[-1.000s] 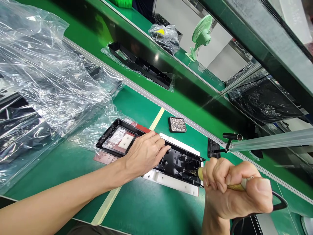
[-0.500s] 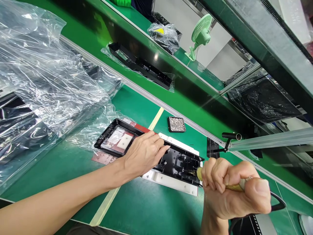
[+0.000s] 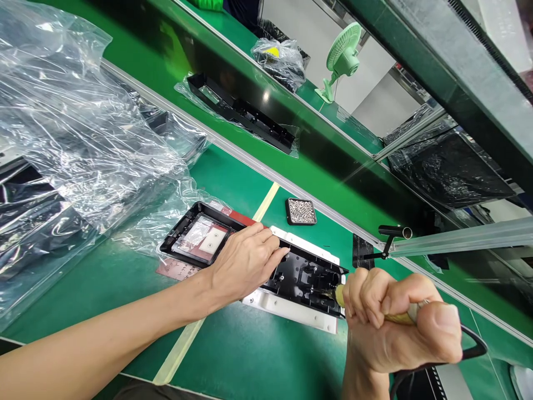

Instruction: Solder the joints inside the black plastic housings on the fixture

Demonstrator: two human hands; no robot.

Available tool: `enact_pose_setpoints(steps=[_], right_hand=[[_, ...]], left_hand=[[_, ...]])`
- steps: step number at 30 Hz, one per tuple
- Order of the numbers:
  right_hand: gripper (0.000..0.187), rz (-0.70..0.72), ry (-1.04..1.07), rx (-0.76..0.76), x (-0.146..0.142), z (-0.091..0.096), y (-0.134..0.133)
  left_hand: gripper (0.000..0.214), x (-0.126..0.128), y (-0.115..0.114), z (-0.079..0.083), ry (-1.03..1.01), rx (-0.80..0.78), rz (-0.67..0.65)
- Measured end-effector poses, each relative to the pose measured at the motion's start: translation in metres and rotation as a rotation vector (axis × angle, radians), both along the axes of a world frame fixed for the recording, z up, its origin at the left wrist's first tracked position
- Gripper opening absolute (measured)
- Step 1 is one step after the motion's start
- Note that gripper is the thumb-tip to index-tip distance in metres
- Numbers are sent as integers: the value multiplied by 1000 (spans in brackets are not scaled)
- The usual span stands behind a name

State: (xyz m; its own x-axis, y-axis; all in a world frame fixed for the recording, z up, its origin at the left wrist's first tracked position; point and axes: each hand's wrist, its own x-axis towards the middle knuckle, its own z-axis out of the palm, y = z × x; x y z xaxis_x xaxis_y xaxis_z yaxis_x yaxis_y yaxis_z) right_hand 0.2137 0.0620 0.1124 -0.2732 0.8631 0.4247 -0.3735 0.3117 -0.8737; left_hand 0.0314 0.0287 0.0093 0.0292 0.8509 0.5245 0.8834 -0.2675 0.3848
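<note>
A long black plastic housing (image 3: 296, 273) lies on a white fixture (image 3: 291, 312), its ribbed inside facing up and its framed window at the left end. My left hand (image 3: 250, 258) is closed over the middle of the housing, thumb inside and fingers curled at the far wall. Gripped in my right hand (image 3: 402, 319) is a corded soldering iron (image 3: 340, 295) with a yellowish handle. Its dark tip points down into the housing's right end, where the contact point is too small to make out. A small black tray (image 3: 301, 211) of tiny metal pieces stands behind the housing.
Clear plastic bags (image 3: 91, 139) cover dark parts on the left. Beyond a metal rail, another black housing (image 3: 241, 114) lies on the green belt. A black tube bracket (image 3: 393, 233) juts out at right. A green fan (image 3: 343, 55) stands at the back.
The black housing on the green belt has shifted very slightly to the right. Both my hands, the soldering iron and the housing under them look the same as before.
</note>
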Motion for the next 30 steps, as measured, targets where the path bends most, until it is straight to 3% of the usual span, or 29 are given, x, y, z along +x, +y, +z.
enact_pose_setpoints(steps=[30], right_hand=[[30,4,0,-3,-1,-1,-1]], left_hand=[[32,0,0,1,16,-5,3]])
